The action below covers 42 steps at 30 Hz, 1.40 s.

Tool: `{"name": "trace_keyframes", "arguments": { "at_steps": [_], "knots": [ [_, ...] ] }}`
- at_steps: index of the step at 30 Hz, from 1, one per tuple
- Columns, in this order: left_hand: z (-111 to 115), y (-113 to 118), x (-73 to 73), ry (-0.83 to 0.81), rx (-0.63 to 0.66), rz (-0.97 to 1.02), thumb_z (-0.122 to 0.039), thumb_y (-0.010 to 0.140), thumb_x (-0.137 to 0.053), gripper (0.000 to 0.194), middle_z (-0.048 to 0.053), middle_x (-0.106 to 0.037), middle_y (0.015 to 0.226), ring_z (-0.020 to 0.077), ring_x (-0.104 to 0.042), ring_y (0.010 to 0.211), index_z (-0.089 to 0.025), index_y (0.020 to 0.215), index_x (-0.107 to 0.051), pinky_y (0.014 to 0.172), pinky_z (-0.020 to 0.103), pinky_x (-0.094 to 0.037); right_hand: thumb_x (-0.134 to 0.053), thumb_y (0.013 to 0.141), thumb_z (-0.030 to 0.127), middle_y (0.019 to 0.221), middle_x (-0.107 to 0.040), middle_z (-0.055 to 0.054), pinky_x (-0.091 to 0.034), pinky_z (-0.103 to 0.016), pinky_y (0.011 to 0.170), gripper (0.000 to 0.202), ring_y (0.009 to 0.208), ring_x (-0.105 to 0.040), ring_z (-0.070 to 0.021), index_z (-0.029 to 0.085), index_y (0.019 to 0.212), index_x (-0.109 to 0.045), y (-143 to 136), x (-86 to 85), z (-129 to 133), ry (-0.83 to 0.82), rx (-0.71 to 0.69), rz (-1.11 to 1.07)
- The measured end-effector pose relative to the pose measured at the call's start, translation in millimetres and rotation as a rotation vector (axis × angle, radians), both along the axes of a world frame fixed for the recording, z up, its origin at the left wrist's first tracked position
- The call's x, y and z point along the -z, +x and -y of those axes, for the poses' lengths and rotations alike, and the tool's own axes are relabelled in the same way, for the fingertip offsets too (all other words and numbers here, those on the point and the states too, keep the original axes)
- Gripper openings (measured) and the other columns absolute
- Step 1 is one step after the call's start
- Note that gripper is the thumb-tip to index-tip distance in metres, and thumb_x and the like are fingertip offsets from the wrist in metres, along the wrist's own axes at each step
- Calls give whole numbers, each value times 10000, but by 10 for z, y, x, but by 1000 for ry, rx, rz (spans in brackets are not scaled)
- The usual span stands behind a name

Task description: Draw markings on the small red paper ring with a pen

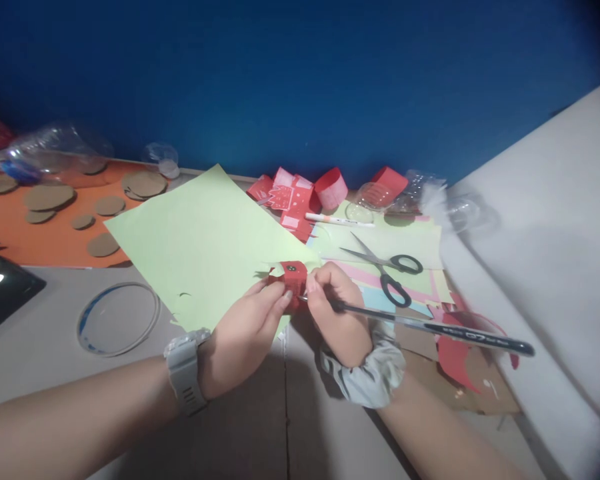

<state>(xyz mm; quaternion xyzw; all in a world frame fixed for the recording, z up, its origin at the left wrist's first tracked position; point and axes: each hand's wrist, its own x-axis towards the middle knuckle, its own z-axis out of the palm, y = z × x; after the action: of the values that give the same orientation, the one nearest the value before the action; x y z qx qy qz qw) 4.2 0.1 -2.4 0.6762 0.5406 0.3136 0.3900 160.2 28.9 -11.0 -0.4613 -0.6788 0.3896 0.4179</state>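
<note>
My left hand (245, 333), with a grey watch at its wrist, pinches a small red paper piece (295, 277) that bears a black mark and has a scrap of pale green paper at its upper left. A slim black pen (430, 327) is gripped in my right hand (337, 313); its tip is at the red piece's right edge, and its barrel points to the right. Behind both hands lies a light green sheet (200, 233). Open-bladed scissors (377, 260) with black handles rest just beyond my right hand.
Left of the sheet are a roll of clear tape (119, 320), a black phone (5, 293) and cardboard discs (50, 197) on orange paper (10, 233). Red paper rings (331, 188), a marker (339, 219) and plastic cups (367, 200) line the blue wall (300, 87).
</note>
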Motion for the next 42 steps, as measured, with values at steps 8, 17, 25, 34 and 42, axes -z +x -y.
{"name": "trace_keyframes", "arguments": {
  "at_steps": [8,17,25,34,42],
  "knots": [
    [7,-6,-3,-30,1,-11,-241,1007,-356,261,48,-667,932,210,-611,901,-206,882,-582,851,319,-470,-512,932,271,631,-418,52,-327,-265,547,261,568,-383,-117,223,700,-402,11,-3,6,8,-23,22],
    [-11,1,-24,-58,4,23,-244,1008,-351,269,62,-659,981,212,-607,954,-198,875,-580,902,327,-460,-507,935,249,652,-426,53,-332,-263,549,231,577,-390,-115,225,727,-409,-1,6,6,10,11,-7],
    [-11,-9,-25,-86,12,26,-252,1005,-337,298,66,-654,959,224,-604,998,-199,801,-547,935,343,-448,-511,926,210,632,-404,60,-313,-258,539,247,564,-365,-110,223,711,-388,18,-16,10,44,-46,42],
    [-12,-14,-40,-111,17,47,-259,1001,-326,290,61,-632,932,221,-591,979,-207,780,-506,925,346,-437,-527,921,198,643,-419,62,-322,-253,548,245,574,-377,-104,221,714,-396,36,-22,6,59,-104,66],
    [-10,-7,-46,-123,14,49,-262,1000,-326,290,59,-620,923,221,-586,980,-209,772,-496,930,349,-429,-517,930,216,644,-412,63,-320,-255,550,237,575,-373,-107,224,726,-396,23,8,12,51,-32,42]
  ]
}}
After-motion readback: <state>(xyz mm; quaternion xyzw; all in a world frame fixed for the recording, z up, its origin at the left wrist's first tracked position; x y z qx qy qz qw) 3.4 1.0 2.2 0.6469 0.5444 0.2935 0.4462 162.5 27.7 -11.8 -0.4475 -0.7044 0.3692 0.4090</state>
